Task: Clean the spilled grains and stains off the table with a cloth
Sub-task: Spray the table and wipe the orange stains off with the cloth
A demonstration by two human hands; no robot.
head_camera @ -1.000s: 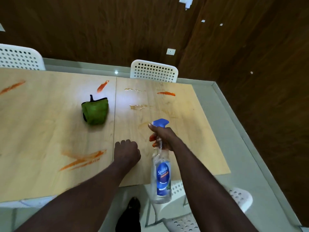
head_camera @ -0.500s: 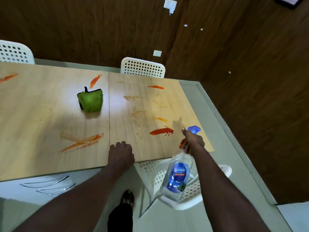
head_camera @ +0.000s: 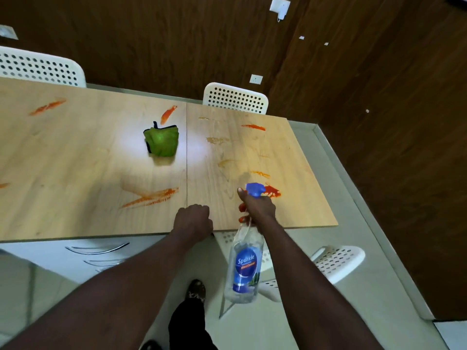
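- Two hands are at work here. My right hand (head_camera: 259, 208) is wrapped tight round the neck of the spray bottle (head_camera: 243, 263), with the thumb up beside its blue head. The body of the bottle hangs off the near edge of the table (head_camera: 75, 173), and the nozzle points at a red stain (head_camera: 274, 192).
- My left hand (head_camera: 193, 222) is curled into a fist, knuckles on the table's near edge. It holds nothing that I can see.
- The green cloth (head_camera: 161, 141) lies bunched on the table, well beyond my left hand and just left of the seam between the two tabletops. Nothing is touching it.
- I judge the cloth soft, light and limp. A whole-hand grab on top of the bunch should lift it. The small dark tab at its far edge looks like another place to pinch.
- The bottle is clear smooth plastic and probably slippery if wet. The neck seems the surest hold.
- An orange smear (head_camera: 151, 198) lies between my left hand and the cloth, a little to the left. A forearm reaching low could drag through it. More streaks mark the right tabletop and the far left. I cannot make out any grains.
- White perforated chairs stand along the far side (head_camera: 235, 98), and another chair (head_camera: 336, 261) is under the near edge, below the bottle. My foot (head_camera: 195, 291) is beside it.
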